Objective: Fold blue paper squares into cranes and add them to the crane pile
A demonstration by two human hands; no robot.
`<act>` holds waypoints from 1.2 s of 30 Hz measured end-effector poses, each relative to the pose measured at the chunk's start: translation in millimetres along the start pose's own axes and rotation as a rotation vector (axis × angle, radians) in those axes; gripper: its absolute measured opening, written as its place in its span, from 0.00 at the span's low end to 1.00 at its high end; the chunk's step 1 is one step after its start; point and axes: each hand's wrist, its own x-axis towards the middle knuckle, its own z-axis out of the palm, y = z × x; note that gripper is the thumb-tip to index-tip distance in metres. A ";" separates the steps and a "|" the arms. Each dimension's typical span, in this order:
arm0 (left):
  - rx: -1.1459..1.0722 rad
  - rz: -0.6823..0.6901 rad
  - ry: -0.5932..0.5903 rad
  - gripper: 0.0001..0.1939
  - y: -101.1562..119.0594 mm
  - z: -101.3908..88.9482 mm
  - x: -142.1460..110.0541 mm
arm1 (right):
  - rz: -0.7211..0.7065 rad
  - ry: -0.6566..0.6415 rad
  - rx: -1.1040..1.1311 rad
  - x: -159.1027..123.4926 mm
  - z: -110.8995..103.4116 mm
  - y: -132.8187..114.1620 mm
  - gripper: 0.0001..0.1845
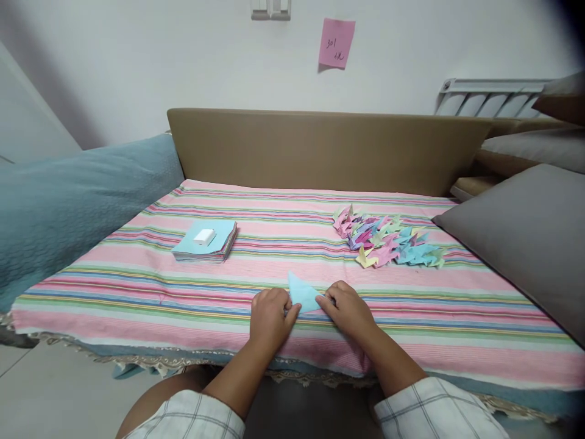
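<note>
A light blue sheet of paper [302, 294], folded to a triangle, lies on the striped cloth [274, 268] right in front of me. At its left corner my left hand [270, 314] is closed, thumb pressed on the lower left edge. My right hand [348, 308] pinches the right corner between thumb and bent fingers. The upper point of the triangle stays uncovered and points away from me. Both wrists rest near the front of the cloth. The fingertips under the paper are hidden.
Back left stands a stack of coloured square paper [205, 245] with a small white block [204, 236] on top. Several folded paper figures [388, 238] lie back right. A blue-covered armrest [91, 201] bounds the left, grey cushions [530, 225] the right, a brown backrest [320, 152] the rear.
</note>
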 end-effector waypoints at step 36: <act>0.123 0.127 -0.078 0.18 -1.8 8.5 -4.4 | 0.070 -0.004 -0.051 2.2 0.9 -5.5 0.16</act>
